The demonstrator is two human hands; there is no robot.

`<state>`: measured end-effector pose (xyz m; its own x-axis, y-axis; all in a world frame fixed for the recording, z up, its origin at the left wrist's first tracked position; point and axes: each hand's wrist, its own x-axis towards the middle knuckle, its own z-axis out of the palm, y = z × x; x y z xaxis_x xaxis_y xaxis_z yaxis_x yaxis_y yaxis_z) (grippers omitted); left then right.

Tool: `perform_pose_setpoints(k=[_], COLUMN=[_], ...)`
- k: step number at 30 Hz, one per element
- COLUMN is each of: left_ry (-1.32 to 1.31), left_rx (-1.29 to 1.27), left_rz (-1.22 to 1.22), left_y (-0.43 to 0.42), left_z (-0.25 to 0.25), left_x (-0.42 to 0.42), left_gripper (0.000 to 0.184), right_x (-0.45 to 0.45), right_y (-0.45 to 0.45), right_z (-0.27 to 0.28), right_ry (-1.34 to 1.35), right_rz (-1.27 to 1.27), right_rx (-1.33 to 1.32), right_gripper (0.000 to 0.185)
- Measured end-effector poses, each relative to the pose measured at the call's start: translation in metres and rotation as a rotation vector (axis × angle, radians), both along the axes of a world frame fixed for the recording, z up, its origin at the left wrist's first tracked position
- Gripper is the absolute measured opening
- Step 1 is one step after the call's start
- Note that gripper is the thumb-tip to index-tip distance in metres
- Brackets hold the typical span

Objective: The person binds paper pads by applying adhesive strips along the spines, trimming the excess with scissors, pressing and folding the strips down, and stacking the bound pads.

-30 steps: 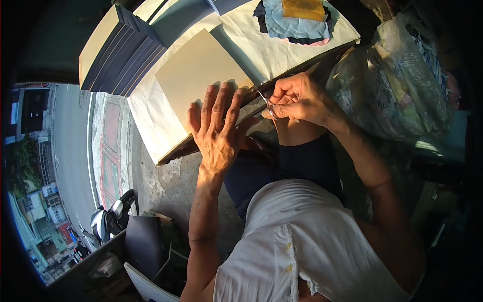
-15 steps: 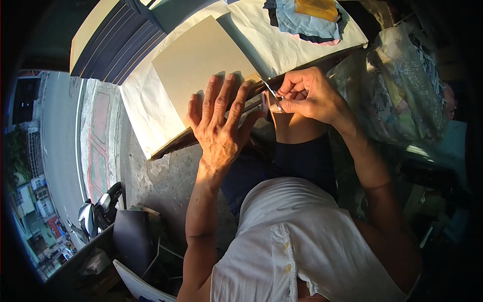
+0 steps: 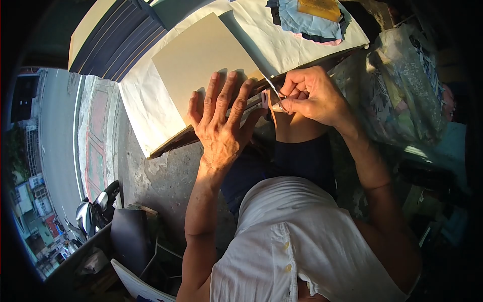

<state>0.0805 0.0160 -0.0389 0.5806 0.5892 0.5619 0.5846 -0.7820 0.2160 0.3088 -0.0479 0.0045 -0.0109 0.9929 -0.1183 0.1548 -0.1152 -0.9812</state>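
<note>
A tan board lies on the pale sheet covering the table. Spread across the board's near edge is my left hand, its fingers apart and flat, holding nothing. My right hand is closed around the handles of small metal scissors, just off the table edge. The scissors' blades point up and left, toward the board's right corner. Whether the blades touch the board cannot be made out.
Thick dark-blue boards or books are stacked at the upper left. Folded cloths with a yellow block lie at the top. A clear plastic bag stands right; a motorbike is at lower left.
The view has shifted, so the table and street appear further left and slightly higher. The scissors have swung slightly upright by the board's corner. My left hand stays spread on the board.
</note>
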Motion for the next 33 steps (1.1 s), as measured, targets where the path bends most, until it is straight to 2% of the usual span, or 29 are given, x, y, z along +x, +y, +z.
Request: perform_pose_setpoints(k=[8,12,15,19,28,31,33], left_ry=[-0.002,0.011,0.005,0.011,-0.012,-0.007,0.002], left_rx=[0.012,-0.001,0.004,0.001,0.005,0.007,0.025], left_rz=[0.020,-0.002,-0.002,-0.001,-0.005,-0.005,-0.001], left_y=[-0.001,0.001,0.000,0.000,0.000,0.000,0.000], left_z=[0.004,-0.002,-0.003,-0.003,-0.002,-0.002,-0.002], left_x=[0.002,-0.001,0.000,0.000,0.000,0.000,0.000], left_gripper=[0.067,0.066,0.066,0.065,0.067,0.067,0.066], right_x=[-0.002,0.003,0.005,0.006,0.007,0.006,0.005], right_y=[-0.002,0.000,-0.001,0.001,0.011,0.010,0.008], right_z=[0.002,-0.002,-0.002,0.003,-0.009,-0.006,0.002], right_ry=[-0.045,-0.066,-0.053,-0.057,0.010,-0.012,0.048], right_rz=[-0.008,0.074,0.031,0.069,0.051,0.051,0.005], right_rx=[-0.034,-0.030,-0.077,-0.109,0.013,-0.002,-0.103], right_gripper=[0.009,0.016,0.020,0.018,0.012,0.011,0.013])
